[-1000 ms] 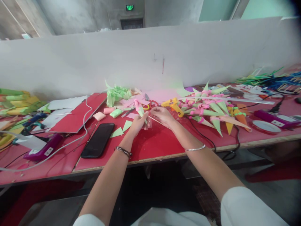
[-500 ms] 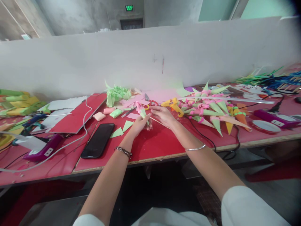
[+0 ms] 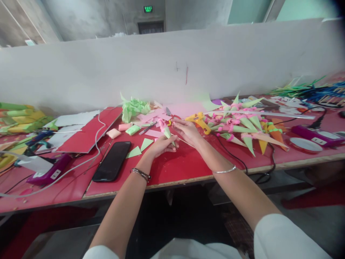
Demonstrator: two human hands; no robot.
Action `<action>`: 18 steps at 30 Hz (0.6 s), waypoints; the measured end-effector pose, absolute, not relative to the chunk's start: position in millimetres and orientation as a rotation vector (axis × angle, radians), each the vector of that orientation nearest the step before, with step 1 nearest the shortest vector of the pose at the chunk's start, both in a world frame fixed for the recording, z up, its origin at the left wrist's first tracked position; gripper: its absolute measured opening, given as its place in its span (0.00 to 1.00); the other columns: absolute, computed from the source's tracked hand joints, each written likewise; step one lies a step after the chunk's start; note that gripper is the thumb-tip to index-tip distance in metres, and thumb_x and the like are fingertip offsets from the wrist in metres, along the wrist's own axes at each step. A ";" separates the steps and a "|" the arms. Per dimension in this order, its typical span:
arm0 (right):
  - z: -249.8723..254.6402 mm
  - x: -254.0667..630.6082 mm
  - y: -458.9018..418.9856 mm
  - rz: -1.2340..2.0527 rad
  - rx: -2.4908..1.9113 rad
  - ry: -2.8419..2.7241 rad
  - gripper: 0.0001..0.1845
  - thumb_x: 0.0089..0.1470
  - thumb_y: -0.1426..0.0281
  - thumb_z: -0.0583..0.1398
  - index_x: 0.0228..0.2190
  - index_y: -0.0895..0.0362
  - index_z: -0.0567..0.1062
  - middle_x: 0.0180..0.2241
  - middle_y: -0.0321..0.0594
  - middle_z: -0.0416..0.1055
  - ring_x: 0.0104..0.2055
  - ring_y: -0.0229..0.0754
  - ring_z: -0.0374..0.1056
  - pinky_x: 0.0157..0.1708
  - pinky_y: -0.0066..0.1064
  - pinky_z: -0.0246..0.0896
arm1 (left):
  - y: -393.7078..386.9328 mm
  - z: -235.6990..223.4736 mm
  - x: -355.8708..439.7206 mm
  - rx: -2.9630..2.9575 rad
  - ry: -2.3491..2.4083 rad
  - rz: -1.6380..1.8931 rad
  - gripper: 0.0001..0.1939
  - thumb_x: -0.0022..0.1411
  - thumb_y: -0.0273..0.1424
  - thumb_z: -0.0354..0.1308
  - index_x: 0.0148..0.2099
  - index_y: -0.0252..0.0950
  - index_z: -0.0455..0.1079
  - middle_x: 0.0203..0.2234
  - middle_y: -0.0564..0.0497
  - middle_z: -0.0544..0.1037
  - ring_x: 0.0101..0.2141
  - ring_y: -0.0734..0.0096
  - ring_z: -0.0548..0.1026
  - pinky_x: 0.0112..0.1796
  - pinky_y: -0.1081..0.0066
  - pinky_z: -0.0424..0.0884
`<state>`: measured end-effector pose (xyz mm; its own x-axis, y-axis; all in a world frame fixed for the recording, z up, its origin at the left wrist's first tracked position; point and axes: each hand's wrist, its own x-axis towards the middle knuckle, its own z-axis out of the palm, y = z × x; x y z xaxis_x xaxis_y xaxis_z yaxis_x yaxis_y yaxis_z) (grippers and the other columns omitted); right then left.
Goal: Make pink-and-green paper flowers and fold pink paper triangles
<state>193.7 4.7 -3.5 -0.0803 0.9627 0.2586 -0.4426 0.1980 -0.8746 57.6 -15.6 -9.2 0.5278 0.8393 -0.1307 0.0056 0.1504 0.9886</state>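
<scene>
My left hand (image 3: 161,144) is closed around a small green paper cone topped with pink foam (image 3: 165,128), held just above the red table (image 3: 175,167). My right hand (image 3: 186,131) is right beside it, fingers curled and pinching at the pink top of the same cone. A thin wooden stick (image 3: 184,140) lies on the table under my right hand. A yellow glue gun (image 3: 199,121) rests just beyond my right hand.
A black phone (image 3: 112,160) lies left of my hands. A pile of finished green and pink cones (image 3: 242,126) lies to the right, with a black cable (image 3: 258,169) over the table edge. Crumpled green paper (image 3: 134,107), pink sheets and purple power strips (image 3: 48,172) surround them. A white partition (image 3: 172,64) stands behind.
The cone has tilted and shifted slightly to the right in my left hand. My right hand has moved up to the cone's pink top.
</scene>
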 end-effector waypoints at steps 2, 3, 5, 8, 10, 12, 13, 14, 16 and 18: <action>-2.8 194.4 4.3 1.299 -0.640 -1.072 0.10 0.36 0.69 0.65 0.27 0.54 0.75 0.30 0.33 0.71 0.32 0.32 0.66 0.39 0.28 0.62 | -14.7 -8.7 58.3 1.269 0.852 0.749 0.12 0.56 0.37 0.53 0.31 0.31 0.63 0.21 0.51 0.73 0.19 0.80 0.71 0.25 0.76 0.71; -2.5 194.6 4.0 1.297 -0.639 -1.077 0.10 0.36 0.68 0.65 0.27 0.54 0.75 0.29 0.33 0.71 0.31 0.32 0.65 0.39 0.28 0.62 | -14.0 -8.7 58.6 1.263 0.859 0.771 0.11 0.57 0.36 0.52 0.32 0.31 0.62 0.21 0.51 0.73 0.19 0.80 0.71 0.26 0.76 0.71; -2.1 194.3 3.5 1.295 -0.639 -1.096 0.09 0.35 0.67 0.65 0.25 0.55 0.75 0.26 0.32 0.69 0.28 0.31 0.64 0.36 0.28 0.62 | -12.4 -9.5 58.6 1.260 0.873 0.810 0.10 0.58 0.36 0.50 0.32 0.32 0.61 0.20 0.51 0.73 0.19 0.80 0.71 0.25 0.76 0.71; -2.0 192.1 3.0 1.279 -0.635 -1.131 0.09 0.33 0.68 0.66 0.22 0.55 0.74 0.24 0.31 0.68 0.27 0.31 0.63 0.33 0.27 0.62 | -9.8 -12.4 58.0 1.274 0.883 0.827 0.10 0.58 0.36 0.50 0.32 0.32 0.61 0.19 0.51 0.73 0.18 0.80 0.71 0.24 0.76 0.70; -2.2 190.0 2.7 1.261 -0.631 -1.155 0.09 0.32 0.68 0.67 0.22 0.55 0.74 0.26 0.31 0.68 0.29 0.31 0.63 0.34 0.27 0.61 | -8.7 -14.4 57.5 1.293 0.885 0.815 0.11 0.58 0.36 0.51 0.32 0.32 0.61 0.19 0.51 0.73 0.17 0.79 0.71 0.23 0.76 0.70; -2.2 188.4 2.2 1.243 -0.628 -1.186 0.09 0.33 0.69 0.66 0.22 0.55 0.74 0.27 0.32 0.68 0.31 0.33 0.63 0.34 0.27 0.60 | -8.2 -15.7 57.2 1.317 0.886 0.795 0.11 0.57 0.36 0.51 0.31 0.32 0.61 0.19 0.50 0.74 0.17 0.79 0.71 0.22 0.77 0.69; -2.1 187.8 1.8 1.229 -0.630 -1.216 0.08 0.33 0.68 0.66 0.22 0.55 0.74 0.28 0.33 0.68 0.32 0.33 0.63 0.34 0.28 0.60 | -8.3 -16.0 57.2 1.331 0.887 0.787 0.11 0.57 0.36 0.51 0.31 0.32 0.61 0.18 0.50 0.74 0.16 0.78 0.71 0.21 0.77 0.69; -1.9 187.4 1.3 1.212 -0.633 -1.250 0.07 0.34 0.68 0.66 0.22 0.55 0.74 0.29 0.33 0.68 0.33 0.34 0.63 0.35 0.28 0.59 | -8.5 -16.0 57.3 1.344 0.889 0.779 0.11 0.57 0.36 0.51 0.31 0.32 0.61 0.18 0.50 0.74 0.16 0.78 0.71 0.20 0.78 0.68; -1.6 187.0 0.4 1.175 -0.644 -1.313 0.07 0.36 0.67 0.65 0.22 0.55 0.74 0.29 0.33 0.67 0.34 0.35 0.63 0.36 0.29 0.59 | -9.2 -15.6 57.8 1.372 0.895 0.771 0.10 0.57 0.35 0.51 0.31 0.32 0.61 0.18 0.51 0.74 0.16 0.78 0.71 0.20 0.78 0.68; -1.5 186.9 -0.2 1.154 -0.657 -1.342 0.06 0.36 0.67 0.64 0.22 0.55 0.74 0.28 0.33 0.67 0.33 0.34 0.63 0.36 0.29 0.58 | -9.9 -14.9 58.4 1.397 0.905 0.768 0.09 0.58 0.35 0.51 0.32 0.32 0.61 0.18 0.51 0.74 0.16 0.79 0.71 0.20 0.78 0.68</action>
<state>186.9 -0.2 -1.5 -0.1530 0.9054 0.3960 -0.2560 0.3508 -0.9008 58.4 -9.9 -14.9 0.4722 0.8783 -0.0747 0.0695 0.0474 0.9965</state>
